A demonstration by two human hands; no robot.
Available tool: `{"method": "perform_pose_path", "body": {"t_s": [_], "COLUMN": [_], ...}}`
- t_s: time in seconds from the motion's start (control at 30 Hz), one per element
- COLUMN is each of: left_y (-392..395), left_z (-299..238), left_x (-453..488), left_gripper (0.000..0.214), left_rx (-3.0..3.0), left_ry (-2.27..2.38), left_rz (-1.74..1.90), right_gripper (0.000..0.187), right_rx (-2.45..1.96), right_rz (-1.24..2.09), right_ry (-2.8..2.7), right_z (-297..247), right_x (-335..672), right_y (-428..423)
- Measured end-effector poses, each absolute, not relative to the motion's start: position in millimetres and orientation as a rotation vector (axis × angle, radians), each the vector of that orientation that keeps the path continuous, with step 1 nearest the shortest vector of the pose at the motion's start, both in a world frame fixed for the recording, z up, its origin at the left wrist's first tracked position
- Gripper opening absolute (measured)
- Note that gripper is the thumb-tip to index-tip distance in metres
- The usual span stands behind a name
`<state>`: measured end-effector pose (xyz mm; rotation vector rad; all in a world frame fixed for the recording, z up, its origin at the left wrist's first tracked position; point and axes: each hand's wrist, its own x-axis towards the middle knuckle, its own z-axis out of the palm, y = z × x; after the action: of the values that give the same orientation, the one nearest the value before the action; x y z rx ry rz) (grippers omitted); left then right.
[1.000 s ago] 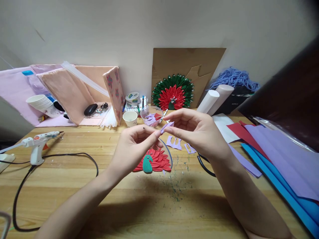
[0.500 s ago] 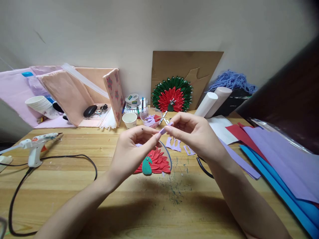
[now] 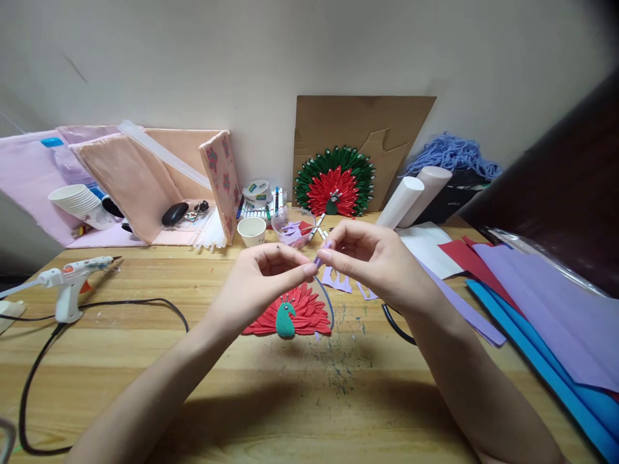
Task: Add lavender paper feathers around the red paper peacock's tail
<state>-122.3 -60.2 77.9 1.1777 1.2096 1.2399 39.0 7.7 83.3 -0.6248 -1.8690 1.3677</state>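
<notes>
Both hands meet above the wooden table (image 3: 145,361), pinching one small lilac paper piece (image 3: 321,254) between their fingertips. My left hand (image 3: 261,280) grips it from the left with thumb and forefinger. My right hand (image 3: 374,258) pinches its other end from the right. Below them on the table lies a red petal fan with a green peacock body (image 3: 290,316). Cut lilac paper scraps (image 3: 338,280) lie just behind it, under my right hand.
A glue gun (image 3: 72,283) with a black cord (image 3: 39,367) lies at left. Sheets of lilac, blue and red paper (image 3: 541,309) lie at right. At the back stand a finished red-green peacock fan (image 3: 335,182), a paper cup (image 3: 253,231), a clear bowl (image 3: 293,227), markers and cardboard.
The hands have drawn closer together and the lilac piece is folded tighter between the fingertips, showing less of it. The left hand has lifted off the red fan.
</notes>
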Motion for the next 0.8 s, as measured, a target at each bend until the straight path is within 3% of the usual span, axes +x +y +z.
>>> {"method": "perform_pose_path", "body": {"t_s": [0.33, 0.8], "left_y": [-61.0, -60.2], "left_z": [73.4, 74.4], "left_x": [-118.5, -120.7], "left_gripper": [0.013, 0.017], "left_rx": [1.354, 1.308], "left_ry": [1.226, 1.203], "left_rz": [1.451, 1.326], "right_gripper": [0.019, 0.021], "right_rx": [-0.632, -0.626], "right_rz": [1.363, 1.33], "right_ry": [-1.885, -1.863], "right_z": [85.0, 84.5], "right_x": [38.3, 39.0], "right_y": [4.3, 5.7]}}
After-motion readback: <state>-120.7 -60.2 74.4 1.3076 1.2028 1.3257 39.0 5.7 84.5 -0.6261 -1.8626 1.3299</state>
